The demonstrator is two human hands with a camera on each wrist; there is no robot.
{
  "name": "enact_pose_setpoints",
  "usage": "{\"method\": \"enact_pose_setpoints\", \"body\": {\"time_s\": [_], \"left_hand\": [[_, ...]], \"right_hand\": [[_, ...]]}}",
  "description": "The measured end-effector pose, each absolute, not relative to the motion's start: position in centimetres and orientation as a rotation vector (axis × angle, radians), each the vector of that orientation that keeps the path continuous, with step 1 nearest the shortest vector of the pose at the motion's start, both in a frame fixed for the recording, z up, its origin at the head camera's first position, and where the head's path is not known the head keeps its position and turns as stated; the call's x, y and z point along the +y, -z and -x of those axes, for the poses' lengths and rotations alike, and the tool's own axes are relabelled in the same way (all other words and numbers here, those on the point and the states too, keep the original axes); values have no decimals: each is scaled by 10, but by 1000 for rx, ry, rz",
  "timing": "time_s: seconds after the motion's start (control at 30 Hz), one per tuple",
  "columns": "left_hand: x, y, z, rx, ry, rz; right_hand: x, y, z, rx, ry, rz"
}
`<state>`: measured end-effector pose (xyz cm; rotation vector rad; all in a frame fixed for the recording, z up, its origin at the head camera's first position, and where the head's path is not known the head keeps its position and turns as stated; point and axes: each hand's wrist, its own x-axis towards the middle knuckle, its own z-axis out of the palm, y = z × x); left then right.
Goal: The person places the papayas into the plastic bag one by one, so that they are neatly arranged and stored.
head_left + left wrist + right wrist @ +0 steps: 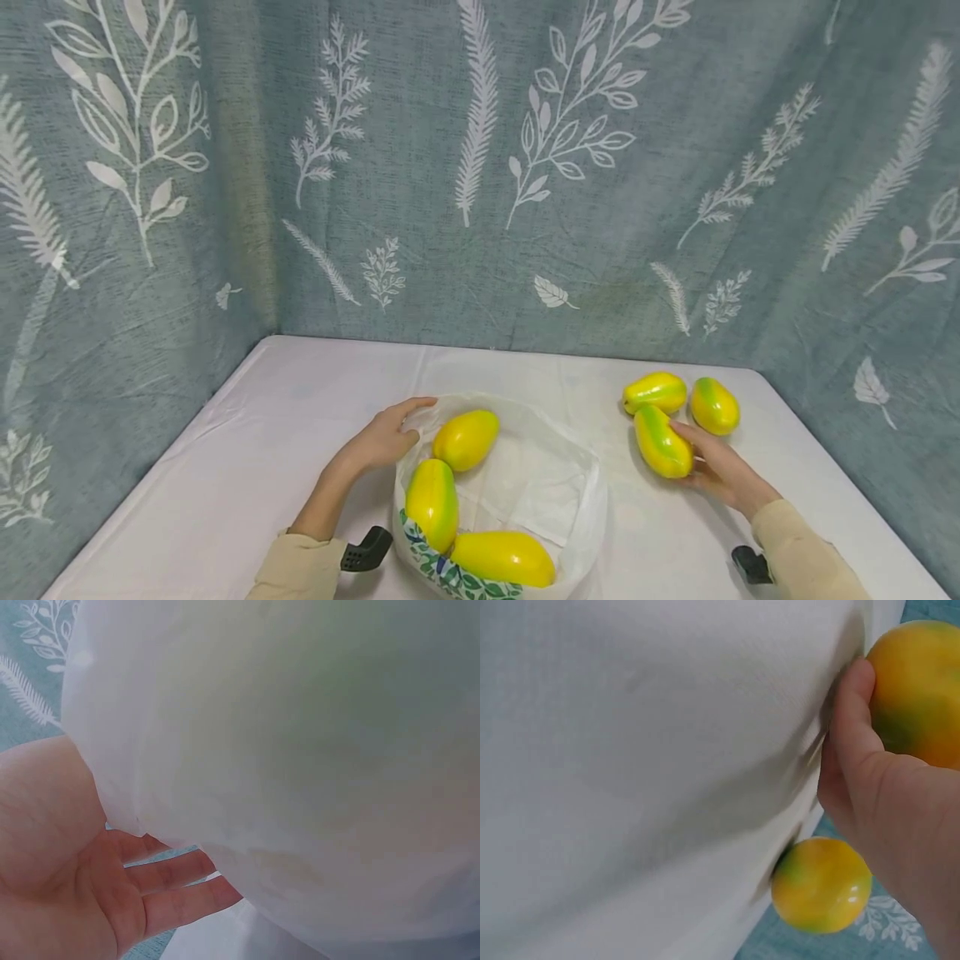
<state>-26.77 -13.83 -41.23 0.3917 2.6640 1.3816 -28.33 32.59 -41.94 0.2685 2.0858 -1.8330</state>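
Note:
My left hand is at the left rim of a white plastic bag with a leafy print, its thumb and forefinger spread along the edge. In the left wrist view the bag wall hides the fingertips; the visible fingers look fairly straight. Inside the bag lie three yellow-green papayas: one at the back, one at the left, one at the front. At the right, my right hand grips another papaya, thumb on its upper side and fingers on its lower side.
Two more papayas lie on the white-covered table behind the right hand, one at the left and one at the right. A grey-green curtain with white leaf prints hangs around the table.

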Motion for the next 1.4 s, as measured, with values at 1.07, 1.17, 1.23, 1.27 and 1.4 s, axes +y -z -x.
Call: {"method": "enact_pose_setpoints", "body": {"time_s": [1.07, 1.17, 1.23, 1.27, 1.4], "left_hand": [[-134, 412, 267, 2659, -1412, -370], [-133, 412, 268, 2660, -1412, -363], [-132, 413, 268, 2664, -1411, -362], [-131, 413, 269, 2666, -1409, -363], [-129, 412, 269, 2674, -1401, -357]], "right_hand": [[311, 395, 283, 1947, 2027, -196], [309, 392, 286, 1937, 2039, -181], [307, 391, 288, 1933, 2039, -162], [306, 390, 288, 1929, 2041, -147], [303, 387, 291, 1911, 2045, -107]]}}
